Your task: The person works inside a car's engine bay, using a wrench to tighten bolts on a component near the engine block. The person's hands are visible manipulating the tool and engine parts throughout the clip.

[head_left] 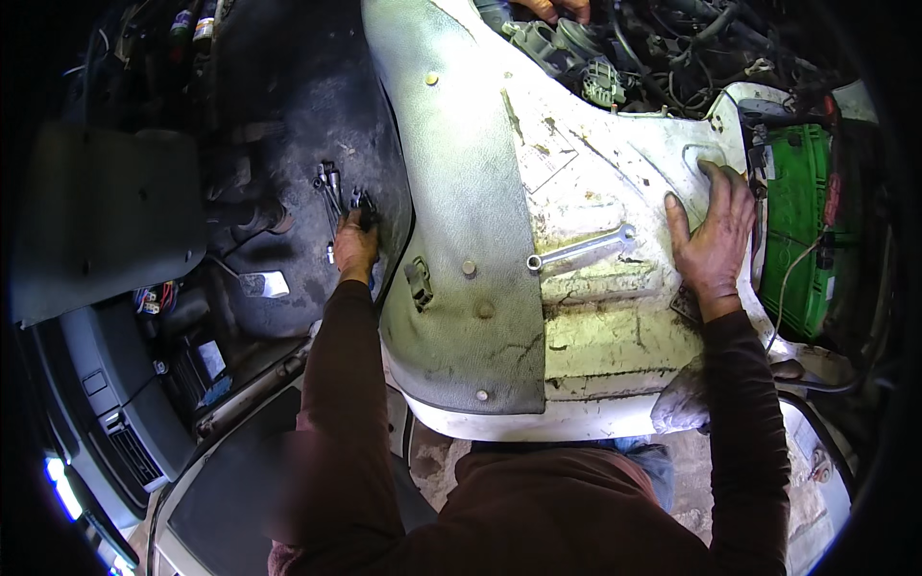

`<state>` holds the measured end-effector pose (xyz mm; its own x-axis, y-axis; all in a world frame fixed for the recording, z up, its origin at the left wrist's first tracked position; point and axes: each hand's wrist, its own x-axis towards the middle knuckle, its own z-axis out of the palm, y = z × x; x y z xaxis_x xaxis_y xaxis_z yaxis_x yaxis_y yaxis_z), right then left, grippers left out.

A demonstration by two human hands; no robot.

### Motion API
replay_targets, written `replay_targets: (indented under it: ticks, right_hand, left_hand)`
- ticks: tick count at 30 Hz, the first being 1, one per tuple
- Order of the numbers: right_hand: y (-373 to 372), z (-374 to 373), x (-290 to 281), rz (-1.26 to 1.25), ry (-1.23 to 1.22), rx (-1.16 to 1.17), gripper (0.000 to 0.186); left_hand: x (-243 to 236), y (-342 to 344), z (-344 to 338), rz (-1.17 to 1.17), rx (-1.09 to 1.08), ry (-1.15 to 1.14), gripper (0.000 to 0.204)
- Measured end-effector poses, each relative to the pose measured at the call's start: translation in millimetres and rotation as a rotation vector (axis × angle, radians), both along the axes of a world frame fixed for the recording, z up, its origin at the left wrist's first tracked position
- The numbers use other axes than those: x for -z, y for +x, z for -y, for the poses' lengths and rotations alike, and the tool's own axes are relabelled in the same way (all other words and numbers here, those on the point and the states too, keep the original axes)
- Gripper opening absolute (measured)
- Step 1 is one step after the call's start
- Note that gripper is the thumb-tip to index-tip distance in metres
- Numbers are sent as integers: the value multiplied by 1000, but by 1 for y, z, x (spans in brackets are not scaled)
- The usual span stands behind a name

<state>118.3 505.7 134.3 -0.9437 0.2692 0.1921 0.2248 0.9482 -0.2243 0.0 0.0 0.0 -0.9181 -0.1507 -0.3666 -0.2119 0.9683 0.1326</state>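
My left hand (356,248) reaches down to the dark floor mat (317,125), its fingers curled at a small dark item that I cannot make out. Beside those fingers lies a small group of metal tools (329,187), which look like sockets and wrenches. On the bare white metal panel (595,331) rests my right hand (715,230), palm down, thumb and fingers apart, with nothing held. A silver combination wrench (581,250) lies between my hands, its ring end at the edge of the grey textured cover (480,326) and its open jaw toward my right hand.
A green battery (797,230) stands to the right, with a red cable beside it. Engine parts (595,72) and hoses fill the far right, where another person's hand (552,10) shows. Left are a metal pedal (264,284) and dashboard trim (125,403). A greyish crumpled thing (680,401) lies below my right forearm.
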Motion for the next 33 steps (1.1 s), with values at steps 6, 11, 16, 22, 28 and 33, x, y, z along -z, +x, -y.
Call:
replay_targets:
  ticks: [6,11,16,22,28,33]
  right_hand:
    - [-1,8,4,-15,-7,3,62]
    - [1,2,4,-16,7,9,62]
    - [-1,5,1,-17,6,2,62]
    - [-1,2,2,-17,26,7,61]
    - [-3,2,0,-23,11,-8,61]
    - [0,-2,1,-19,19,10,61]
  left_hand:
    - [5,-9,21,-112,96,-48,48]
    - [-3,-12,9,-20,36,50,44]
    - [16,-6,40,-66,-99,236,39]
    - [22,-16,32,-100,-55,115,32]
    - [9,-30,64,-94,-210,464,29]
    - [-62,-40,-11,-47,-617,1046,22]
